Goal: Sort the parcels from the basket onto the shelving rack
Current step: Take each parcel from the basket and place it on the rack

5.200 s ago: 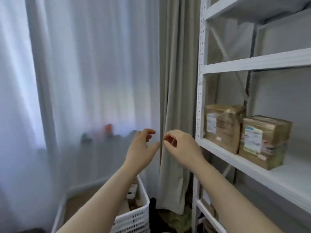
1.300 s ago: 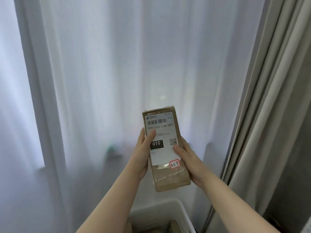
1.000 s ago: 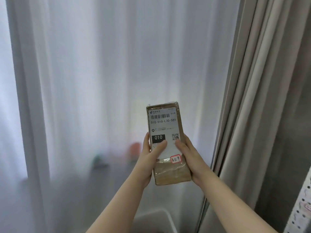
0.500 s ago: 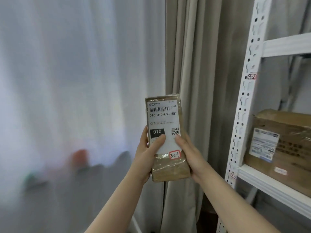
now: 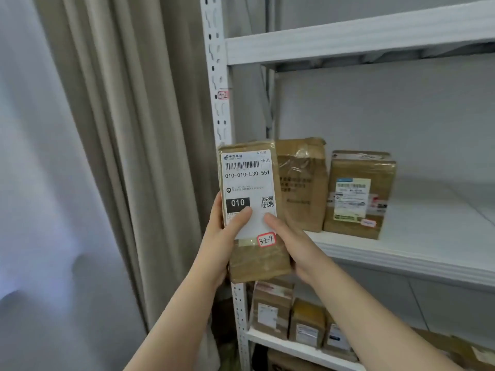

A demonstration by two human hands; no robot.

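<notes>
I hold a narrow brown parcel [image 5: 251, 183] upright in both hands, in front of the white shelving rack's [image 5: 401, 253] left post. Its white label reads 010-010-L30-551, and a small red-edged sticker reads 3-2-9. My left hand [image 5: 225, 236] grips its left edge with the thumb on the label. My right hand [image 5: 292, 245] grips its right edge and lower back. The basket is out of view.
Two brown parcels [image 5: 302, 183] [image 5: 359, 194] stand on the middle shelf behind my parcel, with bare shelf to their right. Several smaller parcels [image 5: 305, 322] fill the shelf below. A beige curtain [image 5: 128, 129] hangs left of the rack post [image 5: 217, 76], which carries a small red-edged tag.
My view has swung right from the white curtain to the rack. The parcel stays gripped in both hands and is now closer to the middle shelf.
</notes>
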